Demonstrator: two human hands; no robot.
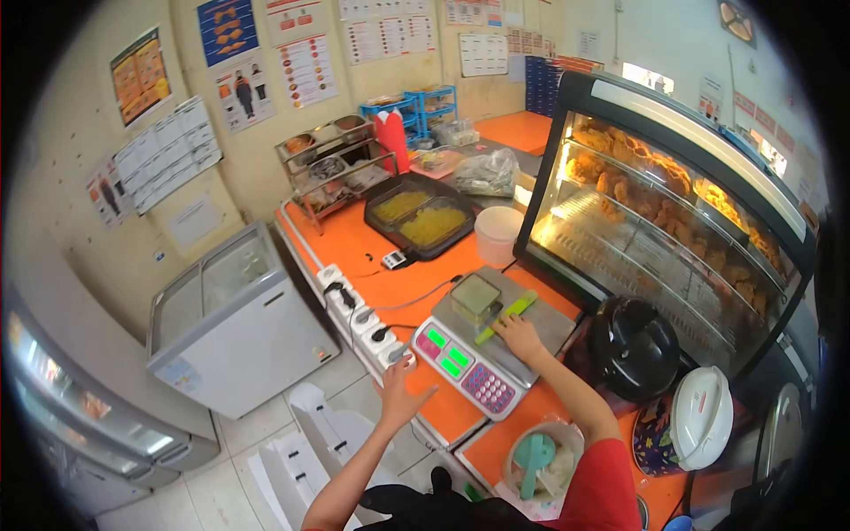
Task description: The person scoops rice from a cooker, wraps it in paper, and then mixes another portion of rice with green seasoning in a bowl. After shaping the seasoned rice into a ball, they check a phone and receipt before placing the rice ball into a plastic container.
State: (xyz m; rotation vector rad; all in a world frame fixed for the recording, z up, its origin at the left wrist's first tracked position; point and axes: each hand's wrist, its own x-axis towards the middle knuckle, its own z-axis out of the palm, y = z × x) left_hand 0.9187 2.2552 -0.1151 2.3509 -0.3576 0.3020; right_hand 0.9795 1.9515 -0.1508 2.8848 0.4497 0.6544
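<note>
My right hand [517, 336] is over the scale's steel plate, fingers closed on a lime-green strip-like utensil [524, 303] whose ends stick out either side. Its exact kind is not clear. Touching distance away, a clear square tub [475, 298] with greenish contents rests on the digital scale [460, 370], whose displays glow green. My left hand [404, 396] has its fingers apart beside the scale's left edge, a fingertip close to a plug at the end of the white power strip [344, 310]. Nothing shows in that hand.
A black tray [420, 215] with yellow food, a white bucket [498, 232] and a wire rack [332, 168] stand farther back. On the right are a lit display case [664, 212] and a black cooker [633, 348]. A tub [567, 442] with teal scoop sits near me.
</note>
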